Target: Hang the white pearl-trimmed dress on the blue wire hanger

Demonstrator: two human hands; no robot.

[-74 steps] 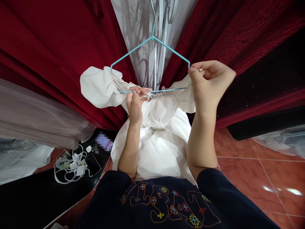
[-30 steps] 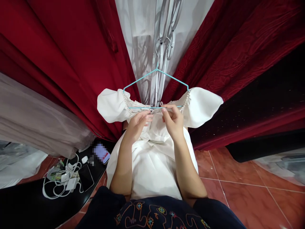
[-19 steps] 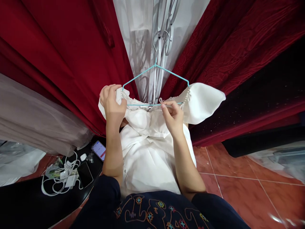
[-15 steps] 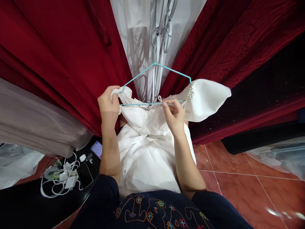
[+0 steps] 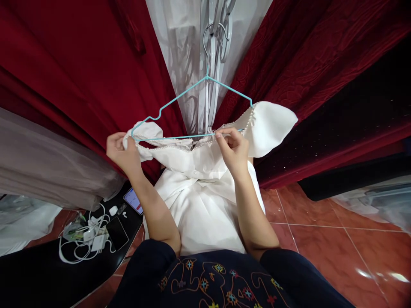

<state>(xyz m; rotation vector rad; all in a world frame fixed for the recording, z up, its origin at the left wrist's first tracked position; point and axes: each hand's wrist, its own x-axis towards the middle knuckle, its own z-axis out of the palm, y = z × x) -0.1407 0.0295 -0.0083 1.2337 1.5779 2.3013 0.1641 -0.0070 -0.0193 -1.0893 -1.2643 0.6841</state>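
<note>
A white dress (image 5: 205,205) with pearl-like beading along its neckline lies across my lap. Its right sleeve (image 5: 271,128) covers the right end of a thin turquoise hanger (image 5: 183,93), whose metal hook points away from me. My left hand (image 5: 124,152) pinches the dress's left sleeve beside the hanger's left end, which shows bare over the fabric. My right hand (image 5: 233,147) is closed on the hanger's bottom bar, right of the middle, just above the neckline.
Red curtains (image 5: 96,64) hang on both sides, with white hangers (image 5: 210,85) between them. At the lower left a black surface (image 5: 38,269) bears white cables (image 5: 75,252), a dark phone (image 5: 117,233) and a lit phone (image 5: 133,200). Red tiles (image 5: 321,244) show at the right.
My left hand has moved left and a little down, pulling the left sleeve outward. The hanger's left end, hidden before, now shows. My right hand has hardly moved.
</note>
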